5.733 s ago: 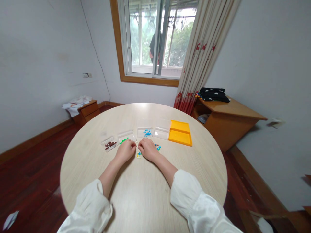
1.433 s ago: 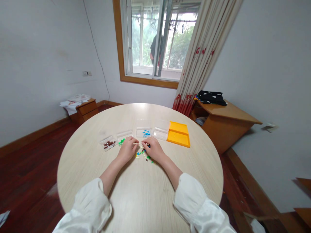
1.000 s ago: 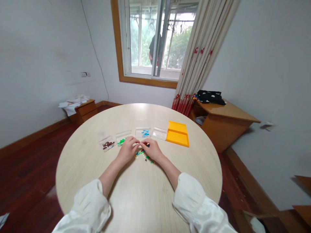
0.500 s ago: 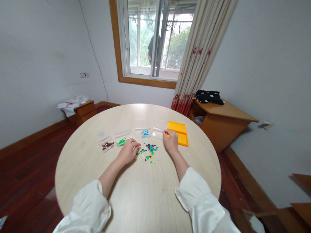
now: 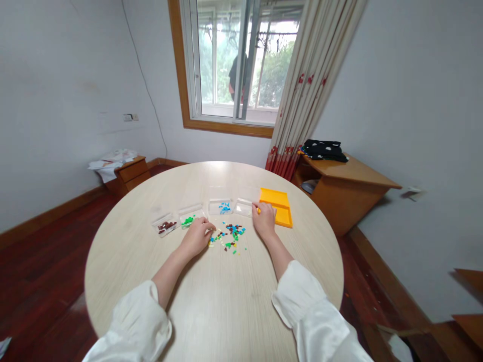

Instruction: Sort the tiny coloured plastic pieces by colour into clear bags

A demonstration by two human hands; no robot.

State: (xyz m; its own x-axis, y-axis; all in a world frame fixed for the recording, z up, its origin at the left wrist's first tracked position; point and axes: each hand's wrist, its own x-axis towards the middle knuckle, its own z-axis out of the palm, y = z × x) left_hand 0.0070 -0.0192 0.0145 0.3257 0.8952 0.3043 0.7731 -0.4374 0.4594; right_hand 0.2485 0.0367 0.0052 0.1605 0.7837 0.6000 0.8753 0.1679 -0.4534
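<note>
A loose heap of small coloured pieces (image 5: 229, 236) lies on the round wooden table (image 5: 211, 296). My left hand (image 5: 196, 236) rests just left of the heap, fingers curled towards its edge. My right hand (image 5: 264, 221) sits to the right of the heap, fingers bent, at the corner where the rightmost clear tray (image 5: 243, 207) meets the orange tray (image 5: 277, 205). What either hand holds, if anything, is too small to see. Further clear trays hold brown pieces (image 5: 164, 225), green pieces (image 5: 190, 217) and blue pieces (image 5: 222, 206).
Behind the table are a window (image 5: 234, 60) with a person outside and a patterned curtain (image 5: 302, 95). A wooden desk (image 5: 347, 186) with dark cloth stands right. A low cabinet (image 5: 126, 168) with papers stands left.
My right hand has left the heap and gone right to the clear and orange trays, uncovering the coloured pieces. My left hand has stayed by the heap's left edge.
</note>
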